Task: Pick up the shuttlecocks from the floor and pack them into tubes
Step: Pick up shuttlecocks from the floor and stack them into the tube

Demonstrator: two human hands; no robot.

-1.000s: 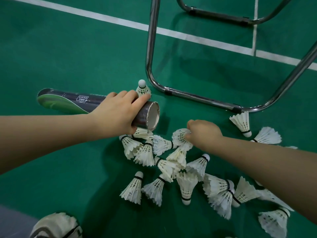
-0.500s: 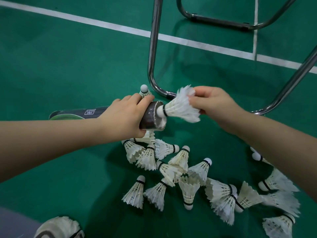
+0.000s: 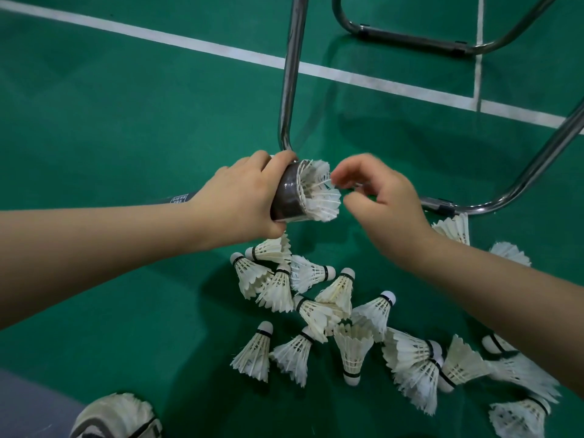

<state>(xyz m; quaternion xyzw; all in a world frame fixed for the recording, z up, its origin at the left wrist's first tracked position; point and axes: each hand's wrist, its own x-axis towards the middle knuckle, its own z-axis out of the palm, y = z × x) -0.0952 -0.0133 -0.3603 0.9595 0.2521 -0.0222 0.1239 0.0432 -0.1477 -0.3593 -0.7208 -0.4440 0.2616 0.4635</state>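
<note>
My left hand [image 3: 234, 197] grips a dark shuttlecock tube [image 3: 286, 197] near its open mouth, holding it roughly level above the floor. A white feather shuttlecock [image 3: 319, 194] sits cork-first in the mouth, with only its feather skirt sticking out. My right hand [image 3: 385, 203] hovers just right of it. Its loosely curled fingertips touch the skirt's rim and the thumb stays clear. Several more shuttlecocks [image 3: 335, 311] lie in a loose heap on the green floor below both hands, spreading to the lower right under my right forearm.
A chrome tubular chair frame [image 3: 289, 90] stands just behind the tube, its base bar running right behind my right hand. White court lines [image 3: 189, 42] cross the far floor. A white shoe [image 3: 117, 415] and grey cloth [image 3: 28, 406] sit at the bottom left.
My right hand took a shuttlecock from the heap, carried it up to the tube mouth and pushed it in. It has now loosened from the skirt. The tube rose slightly.
</note>
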